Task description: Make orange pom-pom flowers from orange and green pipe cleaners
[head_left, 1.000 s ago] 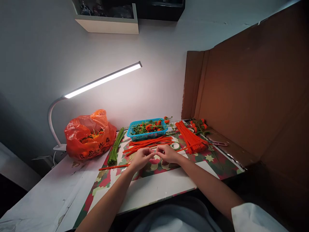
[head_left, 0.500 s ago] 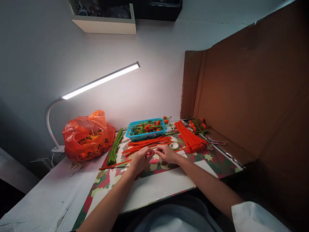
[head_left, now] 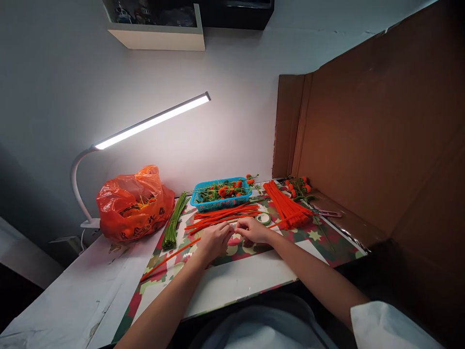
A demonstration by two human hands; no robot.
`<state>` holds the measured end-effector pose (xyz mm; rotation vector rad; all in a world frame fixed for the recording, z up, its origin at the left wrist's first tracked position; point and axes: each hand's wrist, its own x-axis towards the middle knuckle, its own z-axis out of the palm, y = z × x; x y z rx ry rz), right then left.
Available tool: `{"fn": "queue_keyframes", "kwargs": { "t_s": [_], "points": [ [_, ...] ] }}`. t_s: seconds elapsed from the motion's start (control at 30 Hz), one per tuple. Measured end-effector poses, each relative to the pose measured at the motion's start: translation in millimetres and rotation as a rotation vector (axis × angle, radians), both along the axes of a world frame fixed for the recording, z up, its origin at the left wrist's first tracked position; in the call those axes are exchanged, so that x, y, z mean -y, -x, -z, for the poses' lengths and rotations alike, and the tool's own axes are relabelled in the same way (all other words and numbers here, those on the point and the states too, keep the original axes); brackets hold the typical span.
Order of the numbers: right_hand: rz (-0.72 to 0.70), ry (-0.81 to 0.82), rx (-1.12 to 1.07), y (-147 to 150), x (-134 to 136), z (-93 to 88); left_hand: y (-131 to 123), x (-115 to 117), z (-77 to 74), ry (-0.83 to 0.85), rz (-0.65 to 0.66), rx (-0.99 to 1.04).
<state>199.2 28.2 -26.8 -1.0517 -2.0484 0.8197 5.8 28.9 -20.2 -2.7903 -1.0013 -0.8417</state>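
Observation:
My left hand [head_left: 217, 238] and my right hand [head_left: 252, 230] meet fingertip to fingertip over the patterned mat. Both are closed on an orange-red stem [head_left: 170, 257]; one end sticks out to the lower left of my left hand, and an orange length shows to the right past my right hand. The part between the fingers is mostly hidden. Just behind the hands lies a row of loose orange-red stems [head_left: 225, 216]. A roll of pale green tape [head_left: 263, 219] sits beside my right hand. A fanned orange-red bundle [head_left: 285, 206] lies farther right.
A blue basket [head_left: 221, 205] of orange flowers stands at the back. Left of it are a green stem bundle [head_left: 176, 222] and an orange plastic bag [head_left: 134, 208]. Scissors [head_left: 329, 213] and more flowers [head_left: 298, 186] lie right, by a cardboard wall [head_left: 370, 131]. A lamp [head_left: 152, 121] hangs above.
The stem's left end has swung downward toward the mat's left edge. Both hands stay close together, with my fingers slightly shifted.

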Motion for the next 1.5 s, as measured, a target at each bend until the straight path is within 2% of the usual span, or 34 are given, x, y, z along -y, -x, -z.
{"fn": "queue_keyframes", "kwargs": {
  "t_s": [0.23,0.37,0.5,0.8,0.97,1.17,1.5],
  "points": [
    [0.012,-0.14,0.058,2.9,2.6,2.3,1.4,-3.5,3.0,0.11,-0.061,-0.004],
    [0.009,-0.129,0.056,3.4,2.5,5.9,3.3,-3.9,2.7,0.143,-0.05,-0.003],
    [-0.04,0.025,0.025,-0.5,-0.1,7.1,3.7,-2.8,1.6,0.091,-0.002,-0.037],
    [-0.318,0.615,-0.057,-14.1,-5.4,-1.2,3.3,-2.9,6.2,-0.143,0.191,-0.168],
    [-0.396,0.824,-0.102,-19.3,-7.8,-4.4,0.5,1.1,5.6,-0.22,0.236,-0.183],
    [-0.417,0.908,-0.157,-20.8,-8.0,-5.7,-0.8,3.9,5.6,-0.255,0.236,-0.179],
    [-0.476,0.855,-0.194,-19.9,-8.9,-1.7,-2.1,5.8,8.1,-0.242,0.273,-0.213]
  ]
}}
